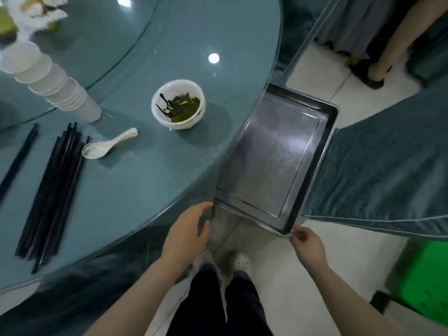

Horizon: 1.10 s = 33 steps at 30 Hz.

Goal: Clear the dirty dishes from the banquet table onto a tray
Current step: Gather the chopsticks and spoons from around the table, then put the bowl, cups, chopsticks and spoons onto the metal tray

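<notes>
An empty steel tray [312, 170] sits to the right of the round glass-topped table [150, 180], its left side tucked under the table's edge. My right hand [308, 243] pinches the tray's near right corner. My left hand [189, 231] hovers with its fingers loosely curved at the tray's near left corner, holding nothing. On the table stand a white bowl [178, 104] with green leftovers and a dark utensil in it, a white soup spoon [109, 144], a bundle of black chopsticks [53, 190] and a stack of white cups [51, 83].
A teal-covered chair [388, 175] is on the tray's right. A green crate [426, 275] stands on the floor at lower right. Another person's leg and shoe [373, 71] are at the upper right. My feet [240, 260] are on the tiles below the tray.
</notes>
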Tool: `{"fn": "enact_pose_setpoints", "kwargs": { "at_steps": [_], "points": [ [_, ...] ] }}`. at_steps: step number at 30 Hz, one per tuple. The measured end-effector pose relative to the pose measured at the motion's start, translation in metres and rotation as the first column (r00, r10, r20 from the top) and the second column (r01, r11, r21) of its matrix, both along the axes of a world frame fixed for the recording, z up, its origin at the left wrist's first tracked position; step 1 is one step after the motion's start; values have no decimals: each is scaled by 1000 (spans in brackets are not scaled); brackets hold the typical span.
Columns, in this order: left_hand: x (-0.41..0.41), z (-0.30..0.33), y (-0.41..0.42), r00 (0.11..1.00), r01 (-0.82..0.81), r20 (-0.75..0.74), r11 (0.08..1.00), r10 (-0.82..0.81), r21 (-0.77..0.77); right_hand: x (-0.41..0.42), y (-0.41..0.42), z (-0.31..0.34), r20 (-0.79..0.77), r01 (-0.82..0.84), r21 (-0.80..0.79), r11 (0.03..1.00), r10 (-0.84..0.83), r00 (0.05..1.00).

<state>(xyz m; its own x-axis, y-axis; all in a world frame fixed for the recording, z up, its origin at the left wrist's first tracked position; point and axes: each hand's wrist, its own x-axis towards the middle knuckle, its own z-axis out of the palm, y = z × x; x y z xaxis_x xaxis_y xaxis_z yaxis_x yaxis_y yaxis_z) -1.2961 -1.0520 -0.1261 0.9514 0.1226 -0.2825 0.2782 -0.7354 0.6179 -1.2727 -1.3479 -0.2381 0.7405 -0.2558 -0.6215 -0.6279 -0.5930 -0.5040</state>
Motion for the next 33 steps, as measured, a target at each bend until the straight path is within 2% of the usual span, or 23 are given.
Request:
{"fn": "enact_pose_setpoints", "kwargs": {
  "at_steps": [4,6,9,10,15,18,21,24,25,27,29,31,33],
  "points": [
    [1,-21,-21,996,-34,-84,998,30,-55,3,-26,-39,-184,202,126,971,-177,967],
    [-2,-30,-27,991,-68,-124,995,59,-72,4,-34,-60,-293,241,144,960,-191,937],
    [-9,-36,-32,980,-122,-170,989,107,-81,8,-38,-84,-374,228,133,964,-164,913],
    [-12,-39,-33,976,-137,-182,987,121,-81,10,-37,-91,-402,274,160,948,-191,896],
    [-23,-45,-35,953,-215,-236,972,189,-90,24,-27,-112,-534,646,306,699,-436,725],
    [-23,-44,-35,943,-258,-239,962,230,-93,26,-29,-113,-563,729,343,592,-492,664],
    [-22,-41,-38,940,-273,-245,955,238,-120,27,-32,-101,-603,740,339,581,-470,645],
    [-19,-36,-43,945,-257,-244,955,216,-151,33,-31,-79,-571,650,323,688,-405,714],
    [-18,-34,-44,947,-250,-245,955,207,-161,35,-31,-70,-559,640,334,692,-401,726],
    [-17,-30,-47,947,-237,-263,953,183,-191,36,-31,-51,-535,673,414,613,-435,725],
    [-16,-26,-49,945,-224,-287,948,156,-224,38,-33,-34,-473,696,537,476,-513,716],
    [-16,-21,-50,940,-217,-313,946,135,-242,42,-31,-11,-431,714,598,363,-606,669],
    [-17,-15,-49,935,-211,-333,943,118,-259,45,-29,21,-405,715,635,293,-662,631]
  ]
}}
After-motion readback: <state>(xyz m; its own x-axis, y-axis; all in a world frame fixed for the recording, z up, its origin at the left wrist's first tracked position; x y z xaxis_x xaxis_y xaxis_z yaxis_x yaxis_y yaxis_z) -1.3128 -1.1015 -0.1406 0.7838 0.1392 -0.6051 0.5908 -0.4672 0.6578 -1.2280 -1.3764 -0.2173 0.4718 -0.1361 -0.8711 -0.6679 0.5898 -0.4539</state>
